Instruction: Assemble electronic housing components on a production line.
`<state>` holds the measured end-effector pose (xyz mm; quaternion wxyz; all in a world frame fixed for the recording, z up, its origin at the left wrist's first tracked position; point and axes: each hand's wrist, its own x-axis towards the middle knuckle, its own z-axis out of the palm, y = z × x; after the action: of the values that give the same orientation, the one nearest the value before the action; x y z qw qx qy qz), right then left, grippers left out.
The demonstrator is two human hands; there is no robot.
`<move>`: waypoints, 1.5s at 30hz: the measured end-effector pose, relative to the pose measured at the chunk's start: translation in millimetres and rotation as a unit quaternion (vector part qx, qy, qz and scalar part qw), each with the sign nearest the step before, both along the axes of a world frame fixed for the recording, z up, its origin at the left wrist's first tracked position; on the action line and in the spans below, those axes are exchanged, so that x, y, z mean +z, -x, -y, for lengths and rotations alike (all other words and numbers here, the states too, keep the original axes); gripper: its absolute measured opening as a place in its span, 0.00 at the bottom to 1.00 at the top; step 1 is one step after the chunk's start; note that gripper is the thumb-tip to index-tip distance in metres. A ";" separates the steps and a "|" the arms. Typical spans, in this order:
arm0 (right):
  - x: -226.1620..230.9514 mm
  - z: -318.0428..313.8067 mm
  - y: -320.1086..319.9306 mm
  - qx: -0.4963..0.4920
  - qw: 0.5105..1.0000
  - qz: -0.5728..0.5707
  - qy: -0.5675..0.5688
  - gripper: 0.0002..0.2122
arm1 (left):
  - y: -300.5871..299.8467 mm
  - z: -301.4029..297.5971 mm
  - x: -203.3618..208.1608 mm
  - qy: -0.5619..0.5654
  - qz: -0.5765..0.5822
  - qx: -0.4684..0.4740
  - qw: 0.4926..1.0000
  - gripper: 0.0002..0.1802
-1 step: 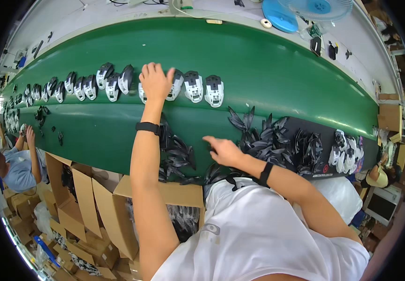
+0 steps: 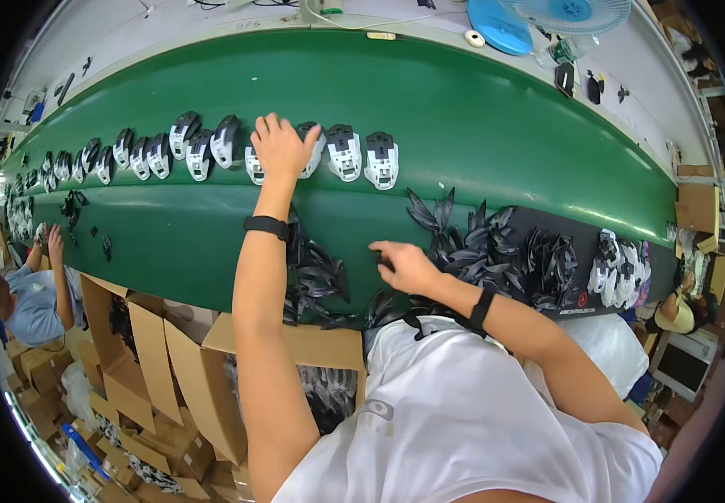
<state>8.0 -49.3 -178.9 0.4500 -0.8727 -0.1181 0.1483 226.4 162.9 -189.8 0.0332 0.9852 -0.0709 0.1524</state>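
Observation:
My left hand (image 2: 284, 152) reaches over the row of black-and-white mouse-like shells, fingers stretched and thumb apart. It covers parts of the shell (image 2: 253, 169) at its left and the shell (image 2: 311, 159) at its right. What lies under the palm is hidden. Farther right stand two shells, the last one (image 2: 382, 164) fully visible. Lower right, my right hand (image 2: 409, 270) has curled fingers around a small black piece (image 2: 386, 261), mostly hidden. Close beside it lies a heap of black, leaf-shaped plastic parts (image 2: 476, 251); another heap (image 2: 319, 277) is below my left wrist.
More shells (image 2: 158, 158) line the green belt (image 2: 480, 109) leftward. White shells (image 2: 622, 277) sit on a dark mat (image 2: 538, 220) at right. An open carton (image 2: 295, 339) stands at the near edge. A co-worker (image 2: 36, 293) sits at left; another person (image 2: 677, 310) is at right.
My right hand has shifted slightly right, its fingers more curled, and a black piece shows beneath them. My left hand stays over the same shells, moved barely right.

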 end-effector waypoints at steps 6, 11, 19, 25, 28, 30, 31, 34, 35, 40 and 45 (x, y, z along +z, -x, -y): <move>31.1 39.5 -17.2 -0.179 0.922 -0.201 -0.278 0.11 | 8.5 6.3 6.0 0.000 -0.015 0.023 1.000 0.30; 113.0 64.5 -34.1 -0.249 0.850 -0.215 -0.411 0.09 | 39.4 23.5 27.0 0.230 -0.137 0.069 0.961 0.30; 128.9 85.2 6.9 -0.285 0.869 -0.143 -0.379 0.09 | 106.5 56.4 20.5 0.148 0.040 -0.028 0.988 0.39; 124.5 120.3 21.6 -0.323 0.859 -0.151 -0.366 0.08 | 142.5 82.4 9.3 0.002 -0.169 -0.006 0.986 0.43; 122.2 122.8 27.6 -0.329 0.858 -0.134 -0.370 0.09 | 128.4 102.0 29.2 -0.088 -0.221 0.059 0.969 0.48; 124.4 122.4 33.8 -0.307 0.864 -0.151 -0.371 0.09 | 124.2 102.4 37.8 -0.111 -0.280 0.034 0.953 0.53; 126.9 122.9 36.0 -0.304 0.865 -0.154 -0.369 0.09 | 129.1 94.7 24.1 -0.098 -0.306 0.036 0.946 0.55; 133.5 120.2 37.4 -0.304 0.866 -0.150 -0.369 0.09 | 131.2 65.5 -23.9 0.021 -0.378 0.065 0.923 0.49; 135.0 120.0 37.3 -0.303 0.864 -0.150 -0.372 0.10 | 133.7 58.5 -30.9 0.072 -0.345 0.051 0.934 0.44; 142.3 120.3 40.6 -0.302 0.851 -0.146 -0.403 0.10 | 147.1 79.0 42.0 0.439 -0.295 -0.055 0.847 0.33; 133.4 105.5 31.3 -0.240 0.877 0.016 -0.417 0.11 | 197.5 124.3 148.5 0.758 -0.386 -0.236 0.470 0.34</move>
<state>-23.3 -154.8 -45.5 0.7919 -0.6081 0.0367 -0.0407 28.8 38.5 -41.3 0.8256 0.4797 -0.1378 -0.2630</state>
